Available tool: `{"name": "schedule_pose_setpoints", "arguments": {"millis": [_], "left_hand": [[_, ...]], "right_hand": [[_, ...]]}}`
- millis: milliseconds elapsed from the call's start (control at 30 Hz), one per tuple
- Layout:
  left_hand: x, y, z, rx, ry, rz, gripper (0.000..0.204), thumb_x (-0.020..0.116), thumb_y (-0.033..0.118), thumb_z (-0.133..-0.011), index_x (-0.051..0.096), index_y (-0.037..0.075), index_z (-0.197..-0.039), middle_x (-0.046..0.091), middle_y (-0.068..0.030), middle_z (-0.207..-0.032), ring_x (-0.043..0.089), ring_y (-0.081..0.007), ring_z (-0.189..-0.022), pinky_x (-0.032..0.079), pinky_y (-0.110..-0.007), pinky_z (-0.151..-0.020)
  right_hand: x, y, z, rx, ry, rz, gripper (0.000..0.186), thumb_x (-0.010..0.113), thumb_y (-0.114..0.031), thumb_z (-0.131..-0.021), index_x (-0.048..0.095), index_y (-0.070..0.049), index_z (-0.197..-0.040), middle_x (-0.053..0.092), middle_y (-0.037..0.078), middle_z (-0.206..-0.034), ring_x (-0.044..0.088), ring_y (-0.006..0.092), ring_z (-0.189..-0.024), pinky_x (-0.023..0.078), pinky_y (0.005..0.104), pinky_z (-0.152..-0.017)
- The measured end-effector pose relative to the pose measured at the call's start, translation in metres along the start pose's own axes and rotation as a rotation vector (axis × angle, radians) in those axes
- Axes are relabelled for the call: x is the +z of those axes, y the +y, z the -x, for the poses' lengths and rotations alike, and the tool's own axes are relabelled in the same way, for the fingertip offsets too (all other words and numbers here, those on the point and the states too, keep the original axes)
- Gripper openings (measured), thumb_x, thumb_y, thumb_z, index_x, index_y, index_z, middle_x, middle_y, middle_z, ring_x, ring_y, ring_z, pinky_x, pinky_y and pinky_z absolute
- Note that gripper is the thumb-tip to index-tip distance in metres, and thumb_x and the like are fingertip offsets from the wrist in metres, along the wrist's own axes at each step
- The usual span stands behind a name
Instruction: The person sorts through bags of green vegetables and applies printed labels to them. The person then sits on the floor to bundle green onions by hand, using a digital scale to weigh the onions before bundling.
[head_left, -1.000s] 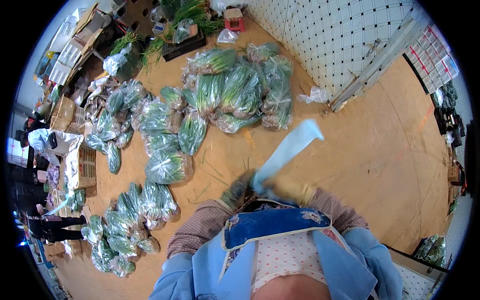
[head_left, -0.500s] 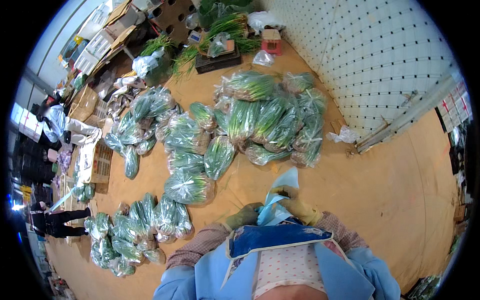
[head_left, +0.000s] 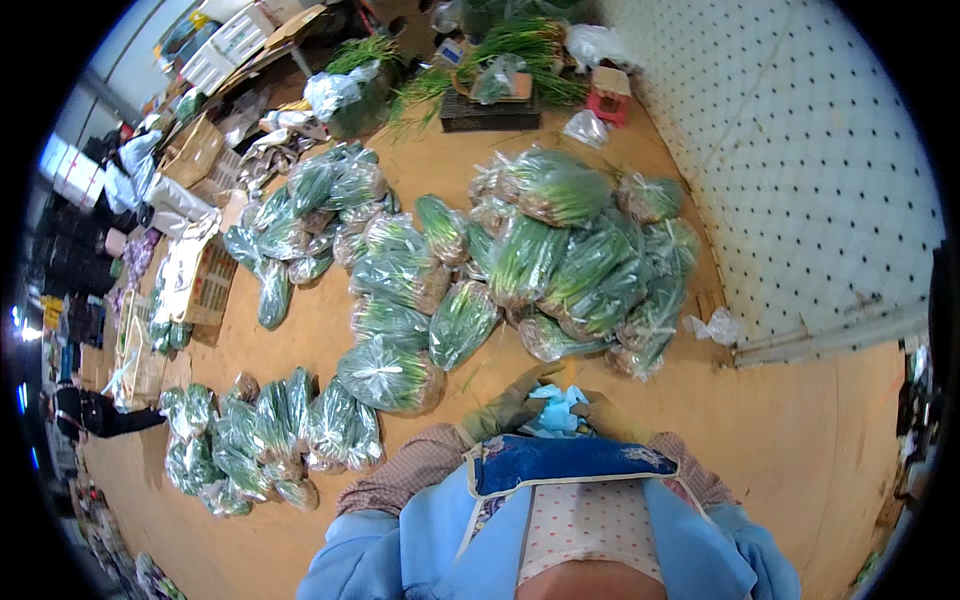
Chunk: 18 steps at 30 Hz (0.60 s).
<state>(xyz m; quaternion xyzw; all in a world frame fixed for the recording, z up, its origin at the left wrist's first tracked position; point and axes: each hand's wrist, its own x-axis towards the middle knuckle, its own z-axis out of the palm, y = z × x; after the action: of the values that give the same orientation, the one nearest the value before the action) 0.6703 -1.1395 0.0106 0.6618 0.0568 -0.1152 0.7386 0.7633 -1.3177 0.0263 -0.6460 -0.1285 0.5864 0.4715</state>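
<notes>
Though crumpled, blue strip (head_left: 556, 410) between both hands (head_left: 508, 404) (head_left: 610, 417)

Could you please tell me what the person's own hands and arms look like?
The left hand wears a dull olive-green glove; the right hand wears a more yellowish-tan glove. Reddish-brown, finely checked sleeves cover both forearms, with plain light blue sleeves higher up.

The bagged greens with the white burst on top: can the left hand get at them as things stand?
Probably yes: nothing shows between the left hand and the bagged greens, though that hand is occupied with the crumpled blue sheet, and the downward reach is hard to judge.
</notes>
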Motion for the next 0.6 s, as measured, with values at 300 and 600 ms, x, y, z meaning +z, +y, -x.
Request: {"name": "schedule_pose_setpoints", "arguments": {"millis": [300, 600], "left_hand": [[-0.073, 0.012, -0.038, 0.023, 0.228, 0.202, 0.06, 0.055, -0.007, -0.055, 0.047, 0.01, -0.112, 0.048, -0.006, -0.11, 0.041, -0.0206, -0.108, 0.033, -0.033, -0.093], [-0.23, 0.011, -0.083, -0.046, 0.715, 0.617, 0.033, 0.05, -0.007, -0.067, 0.051, 0.004, -0.098, 0.053, -0.0057, -0.094, 0.052, -0.0133, -0.081, 0.043, -0.026, -0.076]], "right_hand": [[-0.015, -0.111, -0.114, -0.973, -0.075, 1.279, 0.017, 0.051, -0.006, -0.074, 0.06, -0.01, -0.087, 0.056, 0.012, -0.094, 0.054, 0.0222, -0.069, 0.043, 0.029, -0.06], [0.015, -0.209, -0.235, -0.678, -0.109, 0.727, 0.08, 0.07, -0.026, -0.067, 0.026, -0.004, -0.13, 0.028, 0.018, -0.13, 0.031, 0.0303, -0.119, 0.027, 0.0369, -0.098]]}}
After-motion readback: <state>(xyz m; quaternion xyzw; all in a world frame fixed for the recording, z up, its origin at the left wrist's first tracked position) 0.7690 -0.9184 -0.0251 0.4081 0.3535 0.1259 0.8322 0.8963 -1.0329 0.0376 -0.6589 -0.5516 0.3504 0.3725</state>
